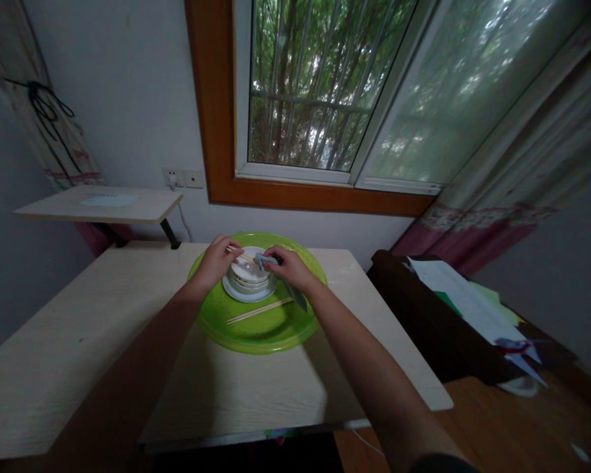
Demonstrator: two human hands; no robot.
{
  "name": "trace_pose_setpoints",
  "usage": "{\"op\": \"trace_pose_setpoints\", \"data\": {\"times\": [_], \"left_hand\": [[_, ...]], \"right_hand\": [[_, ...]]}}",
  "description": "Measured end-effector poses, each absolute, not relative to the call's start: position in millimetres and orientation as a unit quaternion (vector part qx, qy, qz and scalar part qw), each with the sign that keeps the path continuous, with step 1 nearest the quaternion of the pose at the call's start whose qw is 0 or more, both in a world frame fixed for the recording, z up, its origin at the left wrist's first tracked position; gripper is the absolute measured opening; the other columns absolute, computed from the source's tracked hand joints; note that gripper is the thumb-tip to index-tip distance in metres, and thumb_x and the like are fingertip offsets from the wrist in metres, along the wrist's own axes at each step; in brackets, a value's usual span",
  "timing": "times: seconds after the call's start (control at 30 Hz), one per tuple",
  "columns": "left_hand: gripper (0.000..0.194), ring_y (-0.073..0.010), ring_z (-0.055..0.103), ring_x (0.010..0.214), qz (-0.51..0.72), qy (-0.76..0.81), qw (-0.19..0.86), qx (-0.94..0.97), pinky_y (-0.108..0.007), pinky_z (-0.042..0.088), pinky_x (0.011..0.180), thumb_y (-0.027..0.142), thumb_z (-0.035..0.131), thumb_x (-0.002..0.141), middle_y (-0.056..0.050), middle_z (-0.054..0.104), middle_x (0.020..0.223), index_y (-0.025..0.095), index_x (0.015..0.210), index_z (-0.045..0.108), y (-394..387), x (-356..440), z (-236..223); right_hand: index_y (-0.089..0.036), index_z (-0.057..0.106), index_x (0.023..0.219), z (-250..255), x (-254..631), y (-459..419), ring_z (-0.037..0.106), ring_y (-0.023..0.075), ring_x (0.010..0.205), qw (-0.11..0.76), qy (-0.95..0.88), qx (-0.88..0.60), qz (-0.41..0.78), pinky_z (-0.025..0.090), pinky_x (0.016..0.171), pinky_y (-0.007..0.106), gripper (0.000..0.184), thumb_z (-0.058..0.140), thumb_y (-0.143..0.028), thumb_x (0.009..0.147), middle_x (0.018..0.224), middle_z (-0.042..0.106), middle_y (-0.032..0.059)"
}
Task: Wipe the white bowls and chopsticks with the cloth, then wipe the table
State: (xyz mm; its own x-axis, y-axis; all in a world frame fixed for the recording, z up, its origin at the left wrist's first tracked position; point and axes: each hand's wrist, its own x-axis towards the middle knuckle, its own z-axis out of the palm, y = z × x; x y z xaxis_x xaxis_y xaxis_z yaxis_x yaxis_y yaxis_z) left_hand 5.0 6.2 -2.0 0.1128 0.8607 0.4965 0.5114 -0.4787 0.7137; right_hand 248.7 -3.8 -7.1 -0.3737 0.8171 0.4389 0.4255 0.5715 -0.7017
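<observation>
My left hand is closed on one end of a pair of light wooden chopsticks, held above a stack of white bowls. A grey cloth is pinched in my right hand and wraps the chopsticks' other end; part of it hangs below the hand. The bowls rest on a white plate inside a round green basin. Nearer to me, more chopsticks lie on the basin's floor.
The basin stands on a pale wooden table. At the back left is a small raised shelf with a paper on it. Right of the table, a dark brown piece of furniture bears papers. A window is behind.
</observation>
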Motion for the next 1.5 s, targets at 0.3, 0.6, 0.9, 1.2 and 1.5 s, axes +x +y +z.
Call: {"op": "trace_pose_setpoints", "data": {"times": [0.3,0.6,0.9,1.2,1.5], "left_hand": [[0.008,-0.0204,0.062,0.09,0.451,0.469,0.163,0.742,-0.034,0.053,0.085,0.025,0.069,0.083,-0.004,0.059,0.092,0.021,0.087,0.075,3.1,5.8,1.5],[0.011,-0.0199,0.062,0.093,0.425,0.412,0.186,0.784,-0.033,0.052,0.085,0.027,0.066,0.087,-0.004,0.06,0.094,0.023,0.09,0.075,-5.7,10.8,3.8],[0.011,-0.0193,0.063,0.093,0.456,0.398,0.152,0.782,-0.034,0.052,0.087,0.024,0.064,0.088,-0.004,0.064,0.093,0.021,0.087,0.074,-1.0,9.0,2.4],[0.01,-0.017,0.065,0.087,0.499,0.414,0.185,0.739,-0.03,0.057,0.075,0.024,0.066,0.087,-0.003,0.063,0.099,0.02,0.096,0.067,-0.6,9.7,0.2],[0.007,-0.0195,0.063,0.094,0.475,0.413,0.132,0.766,-0.033,0.054,0.086,0.026,0.071,0.086,-0.003,0.061,0.094,0.02,0.089,0.072,1.9,8.8,-0.5]], "right_hand": [[-0.022,0.073,0.099,-9.4,249.9,0.3,0.068,0.0211,0.093,0.431,-0.781,-0.392,0.225,0.05,0.088,0.034,0.015,0.069,-0.029,0.086,0.102,0.076,0.0053],[-0.024,0.072,0.105,5.5,246.6,-10.2,0.065,0.0223,0.112,0.505,-0.767,-0.353,0.181,0.049,0.101,0.038,0.017,0.064,-0.033,0.094,0.117,0.072,0.0089],[-0.022,0.076,0.097,4.4,240.6,-12.5,0.067,0.0202,0.099,0.399,-0.842,-0.291,0.216,0.049,0.095,0.035,0.023,0.059,-0.038,0.1,0.102,0.075,0.0066],[-0.019,0.071,0.097,-8.9,243.0,-4.2,0.061,0.0156,0.079,0.406,-0.813,-0.365,0.205,0.044,0.073,0.026,0.013,0.071,-0.024,0.084,0.09,0.072,0.0019],[-0.019,0.071,0.096,-5.1,245.3,-4.1,0.063,0.0169,0.082,0.399,-0.825,-0.36,0.175,0.045,0.077,0.028,0.009,0.068,-0.022,0.089,0.093,0.074,0.0034]]}}
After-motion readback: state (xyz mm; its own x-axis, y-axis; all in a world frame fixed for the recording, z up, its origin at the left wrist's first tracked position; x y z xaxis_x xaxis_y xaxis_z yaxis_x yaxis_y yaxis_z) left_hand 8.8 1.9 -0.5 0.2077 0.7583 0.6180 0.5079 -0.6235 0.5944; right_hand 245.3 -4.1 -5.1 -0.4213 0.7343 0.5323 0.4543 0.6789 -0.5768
